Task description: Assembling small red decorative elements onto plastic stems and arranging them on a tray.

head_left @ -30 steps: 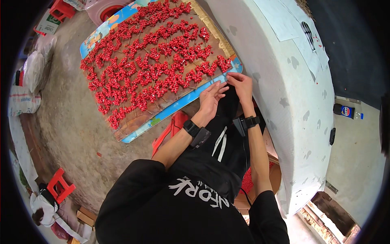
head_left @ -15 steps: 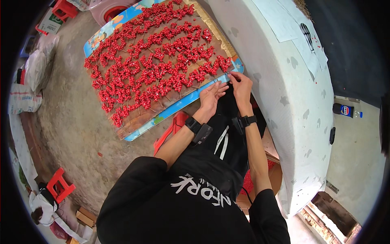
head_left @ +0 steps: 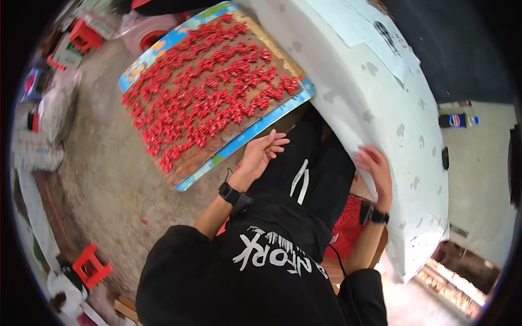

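Note:
My left hand [head_left: 263,153] is held palm-up above my lap, fingers stretched out and nothing in them. It is apart from the near edge of the board [head_left: 250,126], which has a blue printed rim. Rows of red berry sprigs [head_left: 206,92] with short stems cover that board. My right hand [head_left: 376,167] is off to the right, beside the hanging edge of the pale patterned tablecloth [head_left: 391,125]. Its fingers are bent and apart, slightly blurred, with nothing visible in them. Whether they touch the cloth is unclear. A container of red berries [head_left: 349,214] shows below my right wrist.
A dark-coloured bottle [head_left: 452,120] lies at the far right, near a black object [head_left: 445,158]. Papers [head_left: 356,24] rest on the cloth. Red stools [head_left: 92,266] and plastic bags [head_left: 57,111] stand on the left floor. A dark-clothed limb [head_left: 174,6] enters at the top.
Both hands have left the board's near right corner. The left drew back toward my lap; the right moved right and down to the cloth edge. A dark-clothed limb has appeared at the top.

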`<state>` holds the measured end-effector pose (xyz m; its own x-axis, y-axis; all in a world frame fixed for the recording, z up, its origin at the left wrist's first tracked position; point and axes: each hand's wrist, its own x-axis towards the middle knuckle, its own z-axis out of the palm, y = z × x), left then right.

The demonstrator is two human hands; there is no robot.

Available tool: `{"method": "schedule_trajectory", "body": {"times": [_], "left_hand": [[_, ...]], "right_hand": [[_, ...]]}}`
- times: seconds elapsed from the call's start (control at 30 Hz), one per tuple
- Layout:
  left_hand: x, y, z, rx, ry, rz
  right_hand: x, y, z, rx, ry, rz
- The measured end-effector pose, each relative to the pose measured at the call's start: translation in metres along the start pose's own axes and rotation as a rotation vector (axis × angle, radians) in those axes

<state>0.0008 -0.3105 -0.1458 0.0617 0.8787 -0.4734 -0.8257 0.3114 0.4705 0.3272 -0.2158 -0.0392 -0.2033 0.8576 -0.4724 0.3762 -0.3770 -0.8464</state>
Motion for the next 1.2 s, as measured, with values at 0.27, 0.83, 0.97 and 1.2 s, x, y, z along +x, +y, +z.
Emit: {"method": "schedule_trajectory", "body": {"times": [0.27, 0.83, 0.97, 1.2], "left_hand": [[-0.086, 0.02, -0.021, 0.134, 0.084, 0.105], [-0.177, -0.02, -0.153, 0.171, 0.787, 0.303], [-0.161, -0.013, -0.16, 0.135, 0.807, 0.327], [-0.121, -0.002, -0.164, 0.087, 0.741, 0.369]], "right_hand": [[-0.056, 0.097, 0.001, -0.008, 0.059, 0.097], [-0.051, 0.126, 0.036, -0.025, 0.158, -0.089], [-0.057, 0.124, 0.034, -0.05, 0.15, -0.1], [-0.102, 0.133, 0.017, 0.142, 0.24, 0.063]]}}
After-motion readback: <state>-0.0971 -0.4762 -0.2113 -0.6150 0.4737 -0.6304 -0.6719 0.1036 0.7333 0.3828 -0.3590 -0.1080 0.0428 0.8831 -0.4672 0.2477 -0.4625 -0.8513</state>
